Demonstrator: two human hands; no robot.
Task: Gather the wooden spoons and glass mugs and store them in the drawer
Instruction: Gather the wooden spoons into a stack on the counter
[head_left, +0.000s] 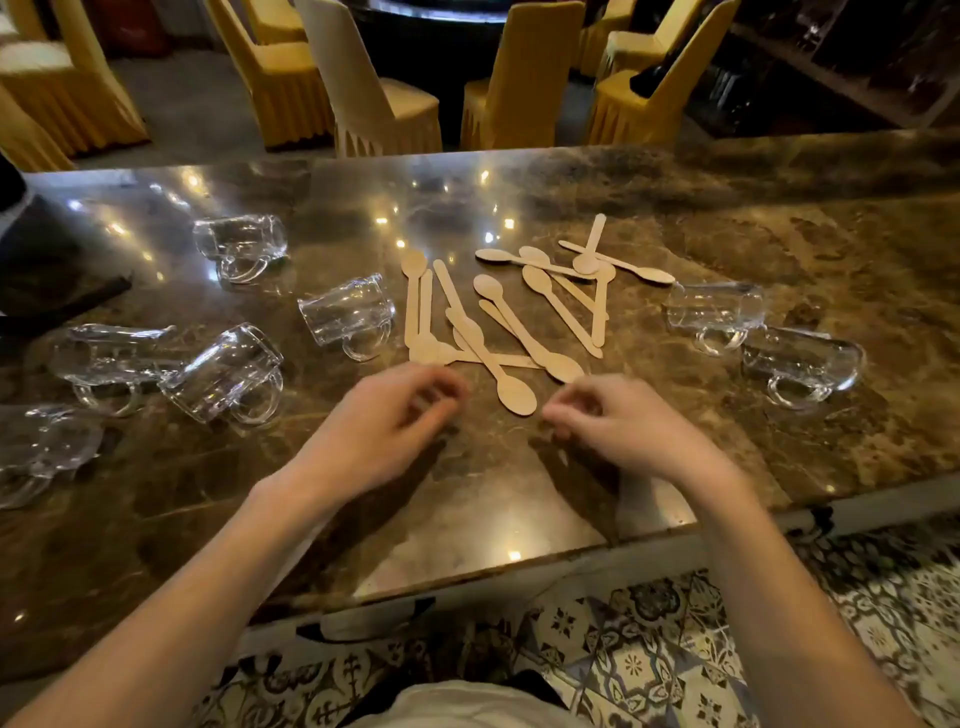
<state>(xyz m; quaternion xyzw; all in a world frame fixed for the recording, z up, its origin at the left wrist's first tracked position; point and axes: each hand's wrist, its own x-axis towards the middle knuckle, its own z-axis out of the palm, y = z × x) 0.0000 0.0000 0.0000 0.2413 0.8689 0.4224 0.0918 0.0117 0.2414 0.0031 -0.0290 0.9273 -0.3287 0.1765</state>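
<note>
Several pale wooden spoons (514, 312) lie scattered and crossed in the middle of the brown marble counter (519, 493). Glass mugs lie on their sides around them: one (347, 314) just left of the spoons, one (240, 243) further back, several (223, 376) at the left, and two at the right (716, 312) (802, 364). My left hand (387, 421) and my right hand (618, 421) hover just in front of the spoon pile, fingers loosely curled, holding nothing. No drawer is in view.
Yellow-covered chairs (291, 78) stand beyond the counter's far edge. A dark object (47, 270) lies at the counter's left end. Patterned floor tiles (649, 649) show below the near edge.
</note>
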